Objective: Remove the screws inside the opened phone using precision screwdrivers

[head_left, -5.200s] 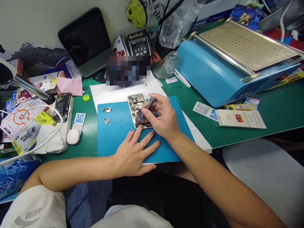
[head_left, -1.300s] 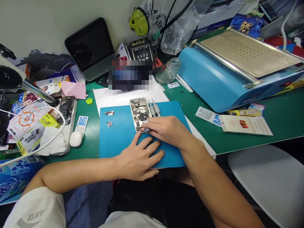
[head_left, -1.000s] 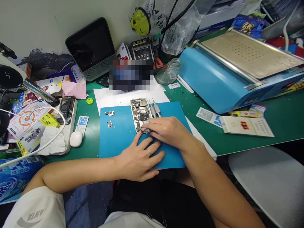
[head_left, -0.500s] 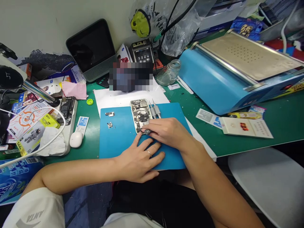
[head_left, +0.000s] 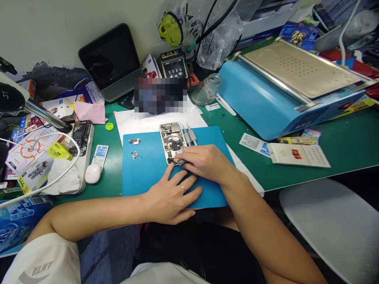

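An opened smartphone (head_left: 173, 140) with its inner parts bare lies on a blue mat (head_left: 142, 169). My right hand (head_left: 204, 161) is closed on a small grey screwdriver (head_left: 181, 162), held low at the phone's near end. My left hand (head_left: 174, 193) rests on the mat with fingers spread, its index fingertip at the phone's bottom edge. Two more grey screwdrivers (head_left: 189, 136) lie to the right of the phone. On the mat's left sit a small metal phone part (head_left: 134, 141) and another small part (head_left: 134, 155) with tiny bits beside it. The screwdriver's tip is too small to make out.
A blue machine with a metal plate (head_left: 251, 106) stands at the right. Behind the mat are a glass jar (head_left: 207, 90) and a dark screen (head_left: 111, 57). Boxes, a white earbud case (head_left: 92, 173) and another opened phone (head_left: 81, 136) crowd the left. A flat white box (head_left: 299, 155) lies right.
The whole view has shifted slightly, so things appear a little further left. Both hands keep nearly the same position at the phone, with the screwdriver still in the right one.
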The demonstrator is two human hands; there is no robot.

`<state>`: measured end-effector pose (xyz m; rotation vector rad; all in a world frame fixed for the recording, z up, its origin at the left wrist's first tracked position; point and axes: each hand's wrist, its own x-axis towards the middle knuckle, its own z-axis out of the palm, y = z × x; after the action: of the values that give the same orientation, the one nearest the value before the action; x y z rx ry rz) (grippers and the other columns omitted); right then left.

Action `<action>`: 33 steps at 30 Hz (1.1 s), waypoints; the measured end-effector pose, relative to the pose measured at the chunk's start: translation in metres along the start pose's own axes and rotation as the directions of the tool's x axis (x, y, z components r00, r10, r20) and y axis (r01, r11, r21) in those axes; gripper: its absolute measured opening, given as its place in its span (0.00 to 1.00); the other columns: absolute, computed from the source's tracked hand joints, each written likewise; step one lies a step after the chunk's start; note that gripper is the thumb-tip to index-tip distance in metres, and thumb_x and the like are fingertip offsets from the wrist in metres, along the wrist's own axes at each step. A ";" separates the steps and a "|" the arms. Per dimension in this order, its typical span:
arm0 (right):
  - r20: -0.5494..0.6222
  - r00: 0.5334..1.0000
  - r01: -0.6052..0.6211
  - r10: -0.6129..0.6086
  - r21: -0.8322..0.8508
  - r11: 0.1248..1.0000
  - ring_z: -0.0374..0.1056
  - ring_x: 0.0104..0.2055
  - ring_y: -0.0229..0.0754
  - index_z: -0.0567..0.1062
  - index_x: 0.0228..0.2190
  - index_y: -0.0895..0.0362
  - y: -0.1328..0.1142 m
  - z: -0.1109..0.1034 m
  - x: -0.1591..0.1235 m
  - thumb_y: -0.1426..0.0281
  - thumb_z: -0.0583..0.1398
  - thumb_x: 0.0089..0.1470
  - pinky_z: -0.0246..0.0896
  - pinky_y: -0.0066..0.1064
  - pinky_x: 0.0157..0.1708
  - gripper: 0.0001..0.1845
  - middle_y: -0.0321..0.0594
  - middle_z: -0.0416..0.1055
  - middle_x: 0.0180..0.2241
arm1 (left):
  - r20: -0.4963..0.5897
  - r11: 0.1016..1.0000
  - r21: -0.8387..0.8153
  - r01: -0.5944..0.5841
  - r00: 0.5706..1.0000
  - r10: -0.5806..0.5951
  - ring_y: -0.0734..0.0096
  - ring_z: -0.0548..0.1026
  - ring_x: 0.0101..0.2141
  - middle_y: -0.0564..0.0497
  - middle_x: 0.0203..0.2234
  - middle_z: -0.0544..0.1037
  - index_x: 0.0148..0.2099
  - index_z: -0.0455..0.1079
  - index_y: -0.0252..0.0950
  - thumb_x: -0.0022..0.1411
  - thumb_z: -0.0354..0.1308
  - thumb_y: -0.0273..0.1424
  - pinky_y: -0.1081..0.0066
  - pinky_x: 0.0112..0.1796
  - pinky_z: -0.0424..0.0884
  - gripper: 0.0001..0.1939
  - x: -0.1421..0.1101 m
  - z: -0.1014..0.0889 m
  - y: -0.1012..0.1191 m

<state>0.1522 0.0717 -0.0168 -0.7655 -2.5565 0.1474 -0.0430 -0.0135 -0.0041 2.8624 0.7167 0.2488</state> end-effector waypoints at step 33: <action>-0.004 1.000 0.017 -0.017 0.008 1.000 0.73 0.30 0.38 0.79 0.36 0.57 0.000 0.001 -0.002 0.77 0.59 0.61 0.58 0.29 0.27 0.09 0.36 0.76 0.28 | -0.014 1.000 0.013 0.000 1.000 0.000 0.41 0.64 0.60 0.33 0.62 0.67 0.65 0.64 0.29 0.71 0.51 0.44 0.34 0.63 0.52 0.29 0.000 0.003 0.000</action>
<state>0.1529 0.0712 -0.0187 -0.7405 -2.5559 0.1508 -0.0426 -0.0140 -0.0068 2.8762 0.7233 0.2656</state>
